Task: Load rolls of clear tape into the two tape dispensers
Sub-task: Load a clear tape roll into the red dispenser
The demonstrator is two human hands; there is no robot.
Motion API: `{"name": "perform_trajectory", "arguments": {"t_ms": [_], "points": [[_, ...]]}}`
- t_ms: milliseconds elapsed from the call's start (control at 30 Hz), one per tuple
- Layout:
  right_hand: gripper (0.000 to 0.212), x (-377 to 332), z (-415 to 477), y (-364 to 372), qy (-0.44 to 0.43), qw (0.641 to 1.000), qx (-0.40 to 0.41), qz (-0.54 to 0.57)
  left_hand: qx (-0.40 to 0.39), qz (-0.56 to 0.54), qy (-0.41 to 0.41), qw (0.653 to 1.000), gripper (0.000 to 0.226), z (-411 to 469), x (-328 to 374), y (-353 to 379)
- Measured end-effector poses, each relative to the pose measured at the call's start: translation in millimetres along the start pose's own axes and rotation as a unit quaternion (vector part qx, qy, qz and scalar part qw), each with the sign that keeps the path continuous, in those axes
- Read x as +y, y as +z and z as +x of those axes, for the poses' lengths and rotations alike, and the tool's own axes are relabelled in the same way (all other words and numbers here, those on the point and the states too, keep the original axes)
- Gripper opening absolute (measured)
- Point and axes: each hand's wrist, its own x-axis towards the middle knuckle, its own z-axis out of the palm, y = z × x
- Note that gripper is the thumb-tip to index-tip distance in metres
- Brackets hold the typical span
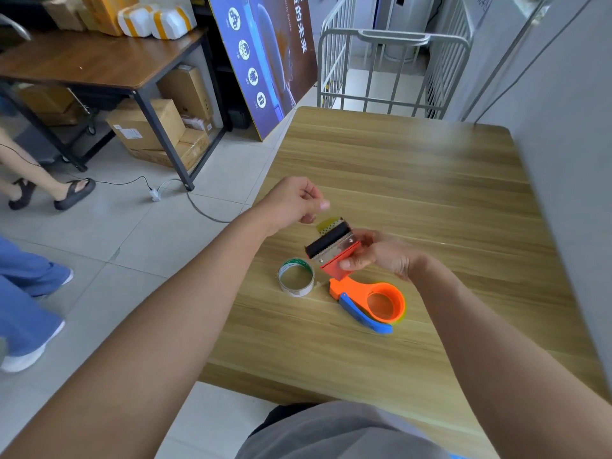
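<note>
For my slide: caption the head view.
Right hand grips the red dispenser; the orange dispenser and a tape roll lie on the table.

An orange dispenser (385,301) has a blue handle (361,313), the red dispenser (341,261) a black head (326,241).

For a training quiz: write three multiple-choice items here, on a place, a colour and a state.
1. The tape roll lies: A on the table, left of the lying dispenser; B in the left hand; C on the floor.
2. The lying dispenser's handle is: A green; B blue; C black.
3. The right hand: A rests flat; B holds a second dispenser off the table; C grips the roll.
Key: A, it lies on the wood; B, blue strip along the orange ring; B, fingers wrap its orange body.
</note>
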Motion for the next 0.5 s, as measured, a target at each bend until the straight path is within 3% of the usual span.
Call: {"name": "perform_trajectory", "arguments": {"t_ms": [67,200,367,500], "points": [[0.049,6.9,0.2,1.9,-0.001,1.0,-0.009,0.003,0.003,0.015,0.005,1.0,0.021,-3.2,-0.8,0.5],[0.039,21.4,-0.8,0.2,0.006,0.998,0.052,0.024,0.036,0.051,0.016,0.998,0.023,-5.2,3.4,-3.1],[0.027,34.6,-2.0,-1.3,0.017,0.997,0.057,0.04,0.029,0.065,0.016,0.997,0.023,-8.7,5.9,-7.1],[0.03,35.7,1.6,-5.4,0.029,0.997,0.067,0.007,0.046,0.092,0.035,0.994,0.025,-12.4,11.8,-4.7]]}}
